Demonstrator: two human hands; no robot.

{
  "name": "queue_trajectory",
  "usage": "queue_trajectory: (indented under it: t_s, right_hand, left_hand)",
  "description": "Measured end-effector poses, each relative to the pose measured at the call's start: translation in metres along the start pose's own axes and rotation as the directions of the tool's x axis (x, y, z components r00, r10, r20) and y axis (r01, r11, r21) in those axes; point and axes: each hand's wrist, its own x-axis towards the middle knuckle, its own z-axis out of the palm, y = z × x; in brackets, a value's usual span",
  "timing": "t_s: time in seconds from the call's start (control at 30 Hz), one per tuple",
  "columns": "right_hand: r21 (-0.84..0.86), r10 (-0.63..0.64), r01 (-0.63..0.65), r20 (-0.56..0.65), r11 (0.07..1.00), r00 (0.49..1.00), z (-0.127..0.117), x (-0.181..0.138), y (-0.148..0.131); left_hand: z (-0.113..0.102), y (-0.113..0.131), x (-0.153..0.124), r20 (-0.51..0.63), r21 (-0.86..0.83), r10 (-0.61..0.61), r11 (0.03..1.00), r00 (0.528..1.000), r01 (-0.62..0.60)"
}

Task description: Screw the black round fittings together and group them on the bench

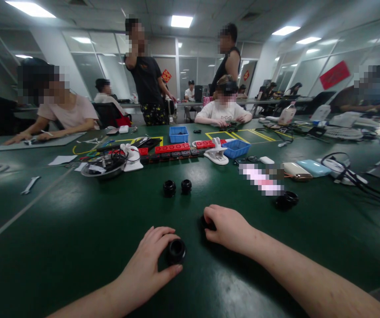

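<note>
My left hand (158, 251) curves its thumb and fingers around a short black hollow cylindrical fitting (177, 251), its open end facing up. To the right and a little farther off, my right hand (226, 225) is closed over another black fitting (207, 222), mostly hidden by the fingers. Beyond both hands, two similar black ringed fittings stand side by side: a left one (169, 188) and a slightly smaller right one (186, 187). More of these black fittings (287, 200) sit together off to the right, past my right forearm.
Across the green table (77, 229) runs a row of red-and-black power strips (171, 149), with white clamps (216, 152) and blue bins (236, 149). A metal bowl (105, 170) of cables and a wrench (30, 185) lie left; chargers and cables (345, 170) lie right. Several people are beyond.
</note>
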Motion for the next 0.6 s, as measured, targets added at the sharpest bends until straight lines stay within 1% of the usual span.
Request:
queue_trajectory:
  t_s: [0.2, 0.37, 0.6]
  right_hand:
    - [-0.01, -0.008, 0.009, 0.02, 1.0, 1.0, 0.0, -0.002, -0.003]
    - [-0.016, -0.028, 0.028, 0.025, 0.999, 0.999, 0.003, -0.001, 0.0]
    - [-0.019, -0.107, 0.107, -0.012, 0.994, 0.994, 0.01, 0.0, 0.002]
  left_hand:
    - [0.001, -0.004, 0.001, -0.009, 0.013, 0.023, 1.0, 1.0, -0.023]
    - [0.001, -0.003, 0.001, -0.007, 0.02, 0.024, 1.0, 1.0, -0.024]
    - [0.001, -0.003, 0.002, 0.019, 0.017, 0.026, 1.0, 0.999, -0.026]
